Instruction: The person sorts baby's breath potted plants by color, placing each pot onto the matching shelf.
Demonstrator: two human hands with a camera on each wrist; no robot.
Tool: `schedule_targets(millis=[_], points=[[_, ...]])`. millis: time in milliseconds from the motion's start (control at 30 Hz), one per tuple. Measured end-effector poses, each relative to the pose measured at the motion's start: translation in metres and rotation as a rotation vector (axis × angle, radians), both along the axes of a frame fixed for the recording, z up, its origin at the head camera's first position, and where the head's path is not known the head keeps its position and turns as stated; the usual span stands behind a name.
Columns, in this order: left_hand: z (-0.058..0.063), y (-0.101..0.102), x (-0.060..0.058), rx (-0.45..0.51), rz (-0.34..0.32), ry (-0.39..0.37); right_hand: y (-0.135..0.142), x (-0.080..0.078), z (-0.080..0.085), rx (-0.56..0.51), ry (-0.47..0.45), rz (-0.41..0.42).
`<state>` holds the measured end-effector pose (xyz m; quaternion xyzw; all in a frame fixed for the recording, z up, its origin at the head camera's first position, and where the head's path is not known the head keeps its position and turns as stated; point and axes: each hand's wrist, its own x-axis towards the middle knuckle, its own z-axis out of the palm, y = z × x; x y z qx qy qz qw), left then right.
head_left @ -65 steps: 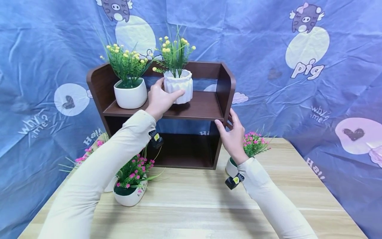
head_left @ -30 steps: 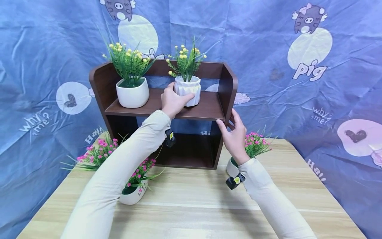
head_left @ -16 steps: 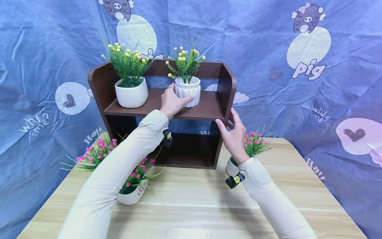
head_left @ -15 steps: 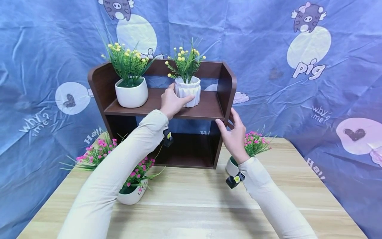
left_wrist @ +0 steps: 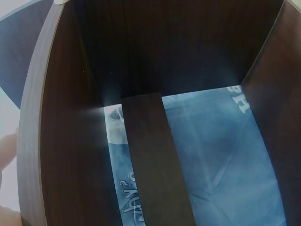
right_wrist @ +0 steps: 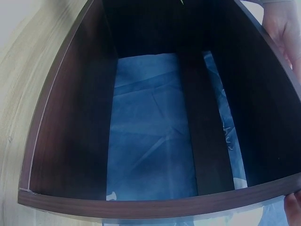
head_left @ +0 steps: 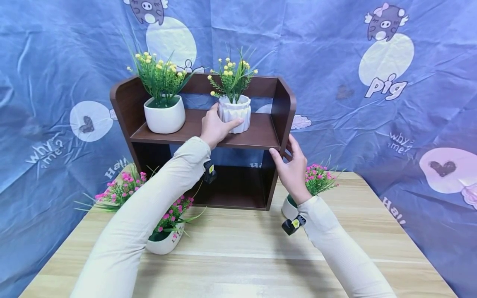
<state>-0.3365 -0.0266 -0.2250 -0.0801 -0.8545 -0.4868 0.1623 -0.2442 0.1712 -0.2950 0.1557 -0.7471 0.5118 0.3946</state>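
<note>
A white fluted flowerpot [head_left: 240, 116] with yellow flowers stands upright on the upper board of a dark brown desktop shelf [head_left: 201, 132], right of centre. My left hand [head_left: 216, 126] holds it from the left, thumb across the front and fingers round its left and far side. With my right hand [head_left: 294, 167] I grip the shelf's right side panel, thumb at the front edge by the upper board, fingers on the outer face. A smooth white flowerpot [head_left: 165, 118] with yellow flowers stands at the left of the same board. In the left wrist view only part of the left hand [left_wrist: 7, 150] shows.
On the wooden table [head_left: 238, 256], a white pot [head_left: 167, 244] with pink flowers stands front left, partly behind my left sleeve. More pink flowers [head_left: 123, 188] lie beyond it. Another pink-flowered pot [head_left: 290, 209] stands right of the shelf. A blue patterned cloth [head_left: 328, 62] hangs behind.
Since the oldest frame, my left hand has brought the fluted flowerpot right and slightly down along the upper board. Over the last half second almost nothing moves. My right hand stays on the side panel.
</note>
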Motion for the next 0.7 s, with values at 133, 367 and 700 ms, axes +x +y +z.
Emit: schedule_targets(millis=[133, 367, 700], points=[[0.001, 0.0, 0.001, 0.007, -0.007, -0.023, 0.0, 0.0, 0.0, -0.002, -0.001, -0.007], [0.003, -0.002, 0.004, 0.003, -0.015, -0.063, 0.0, 0.001, -0.001, 0.0, -0.003, 0.012], [0.006, -0.016, 0.01, -0.008, -0.022, -0.075, 0.0, 0.001, -0.001, -0.003, 0.008, 0.008]])
